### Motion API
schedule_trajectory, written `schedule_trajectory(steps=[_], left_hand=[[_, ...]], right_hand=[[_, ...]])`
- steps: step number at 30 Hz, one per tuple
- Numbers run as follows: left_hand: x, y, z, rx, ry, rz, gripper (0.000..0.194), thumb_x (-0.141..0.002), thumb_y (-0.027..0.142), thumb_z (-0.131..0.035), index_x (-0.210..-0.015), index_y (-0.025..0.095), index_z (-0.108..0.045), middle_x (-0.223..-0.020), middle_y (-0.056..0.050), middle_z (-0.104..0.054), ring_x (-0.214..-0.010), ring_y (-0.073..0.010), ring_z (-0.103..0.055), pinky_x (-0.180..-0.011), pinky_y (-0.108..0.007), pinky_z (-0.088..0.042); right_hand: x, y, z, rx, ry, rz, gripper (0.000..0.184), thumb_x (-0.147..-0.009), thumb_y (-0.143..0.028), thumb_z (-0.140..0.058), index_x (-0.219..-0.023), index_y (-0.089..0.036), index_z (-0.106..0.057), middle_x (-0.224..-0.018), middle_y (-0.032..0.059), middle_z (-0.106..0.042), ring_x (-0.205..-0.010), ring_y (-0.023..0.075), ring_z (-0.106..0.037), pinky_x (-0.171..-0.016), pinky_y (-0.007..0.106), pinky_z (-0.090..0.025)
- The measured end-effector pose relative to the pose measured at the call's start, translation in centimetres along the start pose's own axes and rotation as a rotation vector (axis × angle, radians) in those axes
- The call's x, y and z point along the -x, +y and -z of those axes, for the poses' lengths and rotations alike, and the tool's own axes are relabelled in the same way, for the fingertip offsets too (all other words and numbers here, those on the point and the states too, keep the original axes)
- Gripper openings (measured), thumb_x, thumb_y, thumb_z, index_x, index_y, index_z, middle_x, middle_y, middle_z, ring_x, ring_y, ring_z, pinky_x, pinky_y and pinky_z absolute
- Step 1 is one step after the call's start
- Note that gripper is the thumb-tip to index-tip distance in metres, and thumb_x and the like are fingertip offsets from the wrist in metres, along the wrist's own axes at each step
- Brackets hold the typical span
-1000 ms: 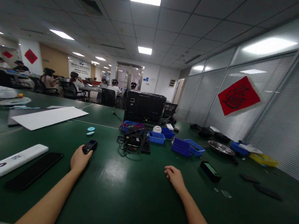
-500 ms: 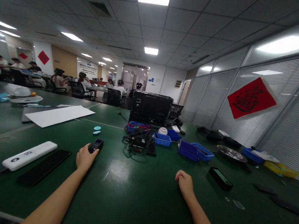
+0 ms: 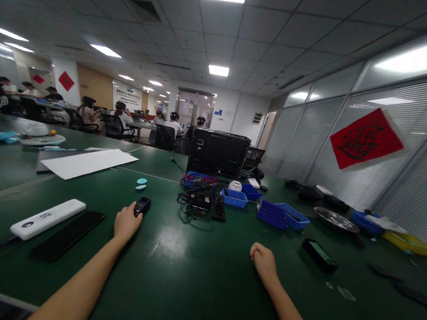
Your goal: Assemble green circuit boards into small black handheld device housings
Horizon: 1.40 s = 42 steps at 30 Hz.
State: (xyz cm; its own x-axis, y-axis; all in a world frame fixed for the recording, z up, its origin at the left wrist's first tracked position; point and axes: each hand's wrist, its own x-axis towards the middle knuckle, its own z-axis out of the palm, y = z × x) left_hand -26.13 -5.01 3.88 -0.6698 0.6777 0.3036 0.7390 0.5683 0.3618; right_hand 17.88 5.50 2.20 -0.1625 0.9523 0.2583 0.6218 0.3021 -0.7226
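Observation:
My left hand (image 3: 127, 223) is closed around a small black handheld device with a little screen (image 3: 142, 206), its far end sticking out past the fingers onto the green table. Two small light-blue round pieces (image 3: 141, 184) lie just beyond it. To the left of that hand are a long flat black slab (image 3: 68, 235) and a white power strip-like bar (image 3: 48, 218) with a black cable. Loosely balled into a fist, my right hand (image 3: 263, 259) rests on the table with nothing visible in it. An open black box with a green inside (image 3: 319, 254) lies to its right.
Black electronics with tangled cables (image 3: 198, 204) lie mid-table before a black monitor (image 3: 218, 153). Blue bins (image 3: 234, 198), a metal pan (image 3: 335, 221) and a yellow tray (image 3: 409, 243) stand to the right. White board (image 3: 90, 163) lies left. Several people sit at far desks.
The view has shifted slightly, so most things appear a little further right. Both hands keep their pose, the left still on the device.

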Motion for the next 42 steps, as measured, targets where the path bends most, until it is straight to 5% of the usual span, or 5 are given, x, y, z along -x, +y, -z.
schedule_trajectory(steps=[14,21,26,42], left_hand=[[-0.2,-0.2,-0.2,0.074,0.025,0.027,0.054,-0.073,0.04,-0.044,-0.123,0.019,-0.043,-0.105,-0.012,-0.058,-0.092,-0.0269,-0.056,-0.074,-0.033,-0.042],[-0.3,0.6,-0.1,0.13,0.077,0.144,0.068,-0.071,0.063,-0.038,-0.122,0.02,-0.043,-0.117,-0.013,-0.053,-0.1,-0.0316,-0.052,-0.077,-0.04,-0.042],[-1.0,0.5,-0.3,0.146,0.024,0.12,0.055,-0.075,0.054,-0.036,-0.115,0.019,-0.05,-0.112,-0.011,-0.057,-0.097,-0.0284,-0.054,-0.074,-0.037,-0.043],[-1.0,0.2,0.1,0.152,-0.013,0.067,0.055,-0.074,0.052,-0.04,-0.113,0.015,-0.051,-0.11,-0.012,-0.058,-0.097,-0.027,-0.055,-0.075,-0.033,-0.043]], right_hand=[[0.4,-0.3,-0.1,-0.016,-0.052,-0.026,0.02,-0.066,-0.017,-0.03,-0.053,-0.02,-0.046,-0.052,-0.0012,-0.047,-0.051,0.0137,-0.046,-0.051,0.024,-0.035],[0.4,-0.5,-0.1,0.009,-0.037,-0.01,0.019,-0.063,-0.016,-0.031,-0.052,-0.02,-0.045,-0.051,-0.0011,-0.047,-0.052,0.014,-0.047,-0.052,0.023,-0.034],[0.3,-0.1,-0.4,0.02,-0.035,0.006,0.018,-0.063,-0.016,-0.031,-0.051,-0.02,-0.045,-0.05,-0.0013,-0.048,-0.052,0.0138,-0.047,-0.052,0.023,-0.033],[0.8,-1.5,0.0,-0.018,-0.036,-0.007,0.019,-0.064,-0.016,-0.031,-0.052,-0.02,-0.045,-0.051,-0.0006,-0.048,-0.053,0.0146,-0.048,-0.053,0.024,-0.036]])
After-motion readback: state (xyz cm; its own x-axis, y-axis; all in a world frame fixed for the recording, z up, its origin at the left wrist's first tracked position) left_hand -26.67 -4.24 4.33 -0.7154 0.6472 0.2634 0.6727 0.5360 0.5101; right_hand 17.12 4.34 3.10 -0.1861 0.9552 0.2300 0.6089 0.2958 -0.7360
